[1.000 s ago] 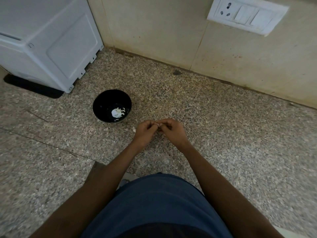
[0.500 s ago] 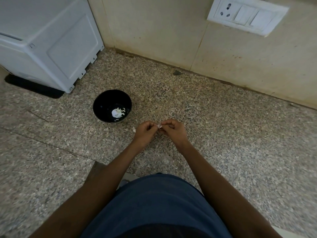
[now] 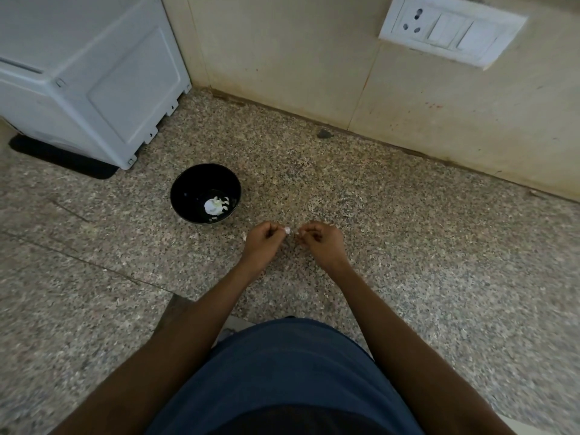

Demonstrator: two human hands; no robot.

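Over the speckled stone counter (image 3: 408,246), my left hand (image 3: 263,241) pinches a small white piece (image 3: 287,229), likely a garlic clove, at its fingertips. My right hand (image 3: 320,241) is just to the right with curled fingers, its fingertips at a thin scrap beside the piece; a small gap separates the hands. A black bowl (image 3: 191,189) stands up and to the left of my hands, holding white peeled pieces (image 3: 215,205) at its bottom.
A white appliance (image 3: 94,73) sits on a black mat (image 3: 62,158) at the back left. The beige tiled wall (image 3: 314,58) carries a white socket and switch plate (image 3: 452,29). A tiny white scrap (image 3: 244,236) lies beside my left hand.
My hands were touching together around the white piece; now they have drawn slightly apart, with the piece staying in my left fingertips.
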